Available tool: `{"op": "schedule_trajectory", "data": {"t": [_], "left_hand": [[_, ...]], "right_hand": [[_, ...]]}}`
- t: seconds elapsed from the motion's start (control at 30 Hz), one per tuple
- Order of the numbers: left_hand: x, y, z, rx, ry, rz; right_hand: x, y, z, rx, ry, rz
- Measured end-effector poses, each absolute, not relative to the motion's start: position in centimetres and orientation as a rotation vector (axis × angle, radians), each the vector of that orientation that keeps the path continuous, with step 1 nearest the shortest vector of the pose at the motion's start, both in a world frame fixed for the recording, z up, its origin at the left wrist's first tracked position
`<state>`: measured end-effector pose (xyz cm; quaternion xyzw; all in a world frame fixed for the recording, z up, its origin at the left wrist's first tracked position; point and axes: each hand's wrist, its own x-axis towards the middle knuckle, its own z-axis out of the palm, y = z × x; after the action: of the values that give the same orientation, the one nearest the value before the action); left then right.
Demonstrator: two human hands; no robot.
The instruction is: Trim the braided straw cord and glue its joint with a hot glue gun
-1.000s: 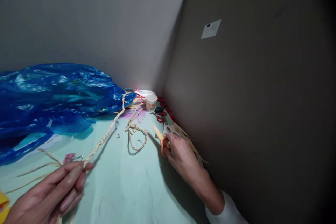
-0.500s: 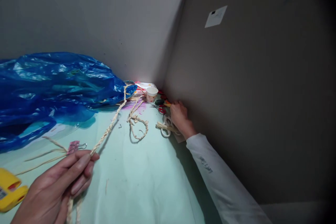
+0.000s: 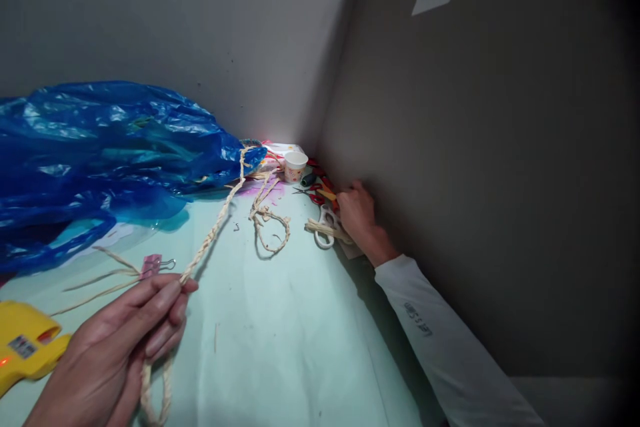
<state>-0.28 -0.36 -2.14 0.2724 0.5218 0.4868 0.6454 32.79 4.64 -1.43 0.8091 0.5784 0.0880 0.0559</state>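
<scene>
Braided cord [image 3: 213,237], pale straw in colour, is pinched between the thumb and closed fingers of the left hand [image 3: 115,353] at the near left edge of the table [image 3: 280,333]. Below the grip the braided cord hangs in a short loop; above it, the cord runs diagonally across the pale green surface to the blue plastic bag [image 3: 100,147] at the back wall. A pink binder clip [image 3: 153,265] and loose straw strands lie just beside the fingertips, and a yellow tool [image 3: 25,347] sits at the left margin. The table centre between the hands is open. The right hand [image 3: 359,213] lies at the foot of the right wall [image 3: 475,180], fingers curled; whether they grip anything cannot be told. White-handled scissors [image 3: 325,230] touch it, with red-handled scissors [image 3: 313,195], a looped cord offcut [image 3: 273,230] and a paper cup [image 3: 295,165] crowding the corner.
</scene>
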Motion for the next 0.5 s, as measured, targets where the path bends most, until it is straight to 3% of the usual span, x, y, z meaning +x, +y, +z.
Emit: {"op": "schedule_trajectory", "data": {"t": [0.5], "left_hand": [[-0.4,-0.6,-1.6,0.614,1.253,1.112]], "right_hand": [[29.9,-1.0,-2.5,2.454,1.977,-0.074]]}}
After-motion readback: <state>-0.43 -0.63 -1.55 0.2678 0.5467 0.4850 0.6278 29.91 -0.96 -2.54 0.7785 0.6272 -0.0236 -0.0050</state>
